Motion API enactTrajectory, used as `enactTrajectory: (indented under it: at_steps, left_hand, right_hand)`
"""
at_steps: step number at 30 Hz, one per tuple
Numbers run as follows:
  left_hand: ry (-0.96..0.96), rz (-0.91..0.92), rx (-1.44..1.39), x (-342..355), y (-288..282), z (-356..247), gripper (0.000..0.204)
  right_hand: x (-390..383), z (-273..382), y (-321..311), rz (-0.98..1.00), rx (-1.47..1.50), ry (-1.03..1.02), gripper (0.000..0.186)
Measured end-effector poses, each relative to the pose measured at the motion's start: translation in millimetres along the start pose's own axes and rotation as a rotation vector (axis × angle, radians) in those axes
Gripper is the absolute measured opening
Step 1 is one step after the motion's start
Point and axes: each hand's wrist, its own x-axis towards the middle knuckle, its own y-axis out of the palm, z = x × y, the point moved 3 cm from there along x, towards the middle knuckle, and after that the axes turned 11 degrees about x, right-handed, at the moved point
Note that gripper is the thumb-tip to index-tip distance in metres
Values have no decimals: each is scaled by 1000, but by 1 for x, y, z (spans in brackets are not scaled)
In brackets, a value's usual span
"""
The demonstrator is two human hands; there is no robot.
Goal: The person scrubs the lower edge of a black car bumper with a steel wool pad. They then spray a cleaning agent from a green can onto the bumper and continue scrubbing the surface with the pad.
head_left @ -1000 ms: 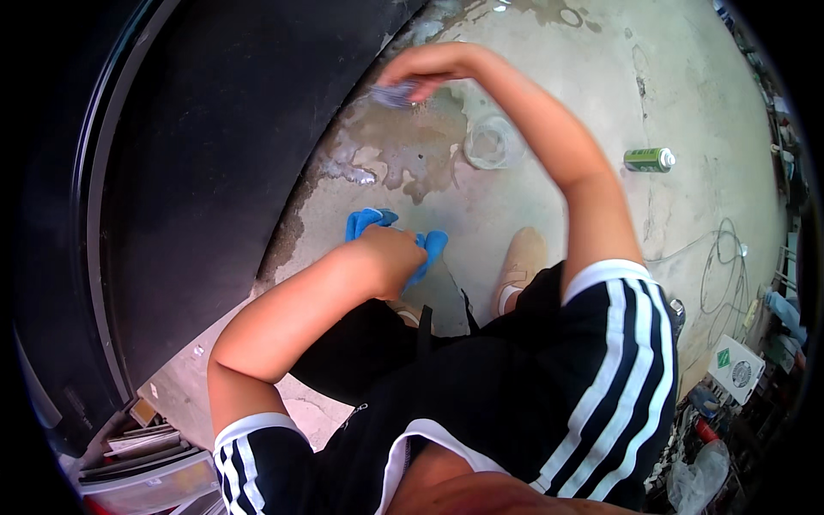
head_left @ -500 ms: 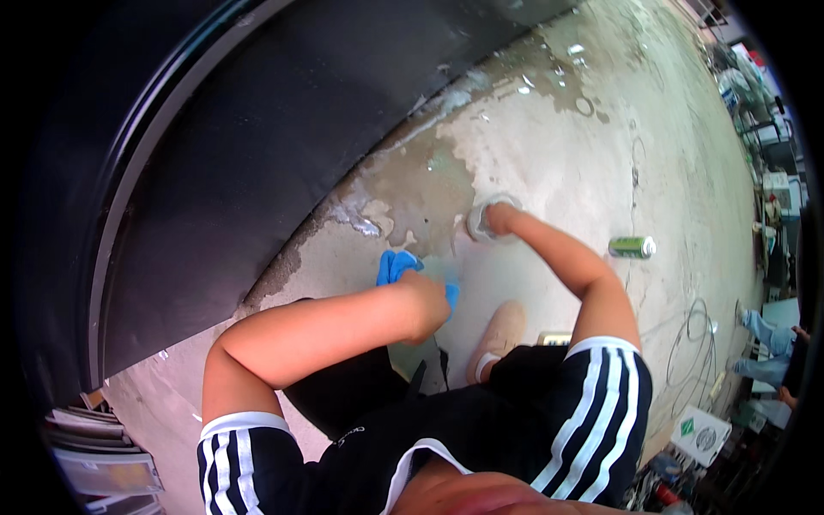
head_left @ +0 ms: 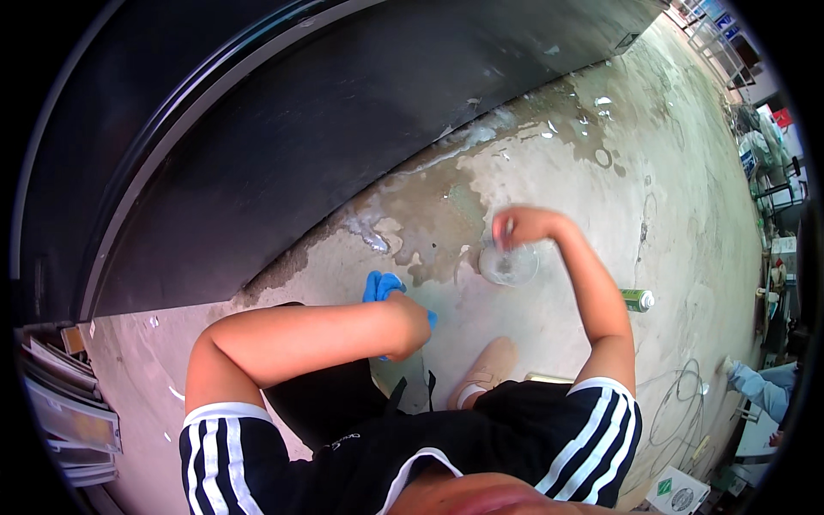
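I am crouched over a wet concrete floor [head_left: 549, 343] beside a large black panel [head_left: 283, 146]. My left hand [head_left: 410, 326] grips a blue cloth [head_left: 382, 287] held low near the floor. My right hand [head_left: 513, 227] is stretched forward, its fingers pinching the rim of a clear round plastic container [head_left: 508, 264] that rests on the concrete. A dark wet patch [head_left: 429, 210] spreads along the foot of the black panel, just ahead of both hands.
A green spray can [head_left: 637, 299] lies on the floor right of my right arm. My beige shoe [head_left: 487, 367] is below the container. Cables [head_left: 682, 403] curl at the right; stacked papers [head_left: 60, 403] sit at the left edge. Another person's blue sleeve [head_left: 760, 384] shows far right.
My right hand came down from high up by the panel to the clear container on the floor. The left hand with the blue cloth stayed near the floor.
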Motion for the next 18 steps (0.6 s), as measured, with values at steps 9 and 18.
enactTrajectory:
  at_steps: [9, 18]
  left_hand:
    - [12, 109, 115, 41, 8, -12, 43]
    - [-13, -87, 6, 13, 0, -25, 31]
  right_hand:
    - [39, 199, -189, -1279, 527, -952, 43]
    - [94, 302, -16, -1344, -164, -1424, 24]
